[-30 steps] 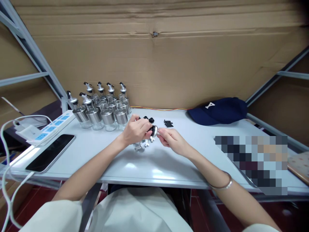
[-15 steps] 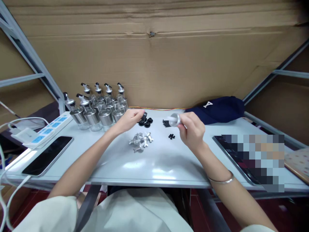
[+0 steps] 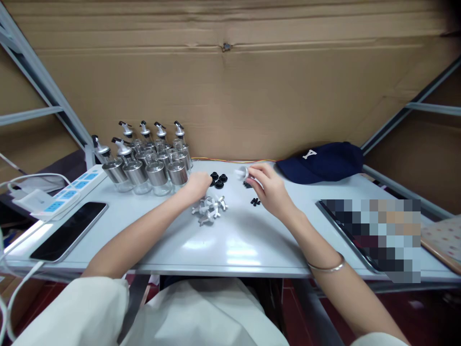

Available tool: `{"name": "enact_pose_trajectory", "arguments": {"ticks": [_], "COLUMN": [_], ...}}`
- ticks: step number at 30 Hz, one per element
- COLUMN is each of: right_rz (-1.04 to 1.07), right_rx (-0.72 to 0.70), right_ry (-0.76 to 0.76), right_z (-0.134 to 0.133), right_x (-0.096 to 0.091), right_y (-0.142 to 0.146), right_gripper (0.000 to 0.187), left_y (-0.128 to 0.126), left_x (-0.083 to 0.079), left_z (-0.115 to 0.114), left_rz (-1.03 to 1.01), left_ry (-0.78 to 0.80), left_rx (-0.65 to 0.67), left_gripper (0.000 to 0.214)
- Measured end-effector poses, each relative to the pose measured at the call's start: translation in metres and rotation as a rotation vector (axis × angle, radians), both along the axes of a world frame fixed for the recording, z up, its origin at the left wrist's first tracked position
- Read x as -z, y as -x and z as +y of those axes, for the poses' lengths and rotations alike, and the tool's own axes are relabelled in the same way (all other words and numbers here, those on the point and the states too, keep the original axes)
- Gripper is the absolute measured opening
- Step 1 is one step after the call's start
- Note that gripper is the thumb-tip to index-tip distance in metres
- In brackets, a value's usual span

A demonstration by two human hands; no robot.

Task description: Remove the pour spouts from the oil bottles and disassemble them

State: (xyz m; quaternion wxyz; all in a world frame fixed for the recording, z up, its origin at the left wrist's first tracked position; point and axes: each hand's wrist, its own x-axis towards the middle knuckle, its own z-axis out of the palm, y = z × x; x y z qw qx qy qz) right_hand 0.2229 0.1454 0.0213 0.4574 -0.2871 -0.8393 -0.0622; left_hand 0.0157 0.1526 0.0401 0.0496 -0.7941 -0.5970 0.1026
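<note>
My right hand (image 3: 271, 186) pinches a silver pourer head (image 3: 242, 173) between thumb and fingertips, its narrow end pointing left. My left hand (image 3: 200, 186) is curled closed beside a group of black rubber stoppers (image 3: 219, 184); its fingertips are turned away, so what they hold is hidden. In front of it lies a pile of silver pourer heads (image 3: 209, 210). Small black caps (image 3: 255, 202) rest on the table just left of my right wrist. Black lever pieces (image 3: 247, 184) are mostly covered by my right hand.
Glass and steel oil bottles (image 3: 157, 175) stand at the back left, several with pourers fitted. A power strip (image 3: 68, 193) and a phone (image 3: 70, 231) are on the left. A navy cap (image 3: 324, 162) lies back right, near a tablet-like device (image 3: 345, 235). Cardboard (image 3: 230, 105) walls the back.
My right hand has moved left with the silver pourer head. My left hand has shifted slightly right and down, and the black stopper seen at its fingertips before is out of sight.
</note>
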Motion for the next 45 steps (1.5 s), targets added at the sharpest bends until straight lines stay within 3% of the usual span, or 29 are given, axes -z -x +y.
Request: {"name": "enact_pose_trajectory", "arguments": {"ticks": [6,12,16,20,23,26,30,35,39,45], "right_rz": [-0.12,-0.413,-0.602,-0.546,-0.438,-0.378,-0.402,-0.432,-0.418,-0.412], "right_rx": [-0.142,-0.285,-0.436,-0.464,-0.406,-0.335,-0.261,-0.254,-0.291,-0.282], "right_ry": [0.243,0.643,0.788,0.837,0.874,0.908,0.925,0.978,0.967,0.95], "right_z": [-0.002,-0.004,-0.001,-0.001,-0.003,-0.004,-0.002,-0.001,-0.005,-0.008], "right_x": [0.002,-0.011,-0.015,-0.005,0.004,0.008,0.013,0.022,0.022,0.017], "right_y": [0.0,0.01,0.019,0.023,0.021,0.018,0.014,0.014,0.018,0.02], "right_gripper": [0.018,0.012,0.01,0.011,0.01,0.017,0.046,0.057,0.048,0.051], "left_y": [0.005,0.025,0.034,0.036,0.041,0.046,0.047,0.04,0.032,0.025], "left_x": [0.01,0.023,0.03,0.022,0.009,0.008,0.029,0.045,0.044,0.04], "left_z": [0.013,0.008,0.001,-0.016,-0.028,-0.035,-0.036,-0.035,-0.039,-0.043], "left_rz": [-0.034,-0.081,-0.096,-0.228,-0.471,-0.66,-0.69,-0.732,-0.764,-0.743], "left_ry": [-0.06,-0.126,-0.149,-0.218,-0.243,-0.035,0.255,0.24,0.23,0.214], "left_rx": [0.041,0.056,0.066,0.073,0.157,0.277,0.339,0.385,0.406,0.413], "left_gripper": [0.031,0.03,0.024,0.024,0.047,0.087,0.115,0.115,0.103,0.084]}}
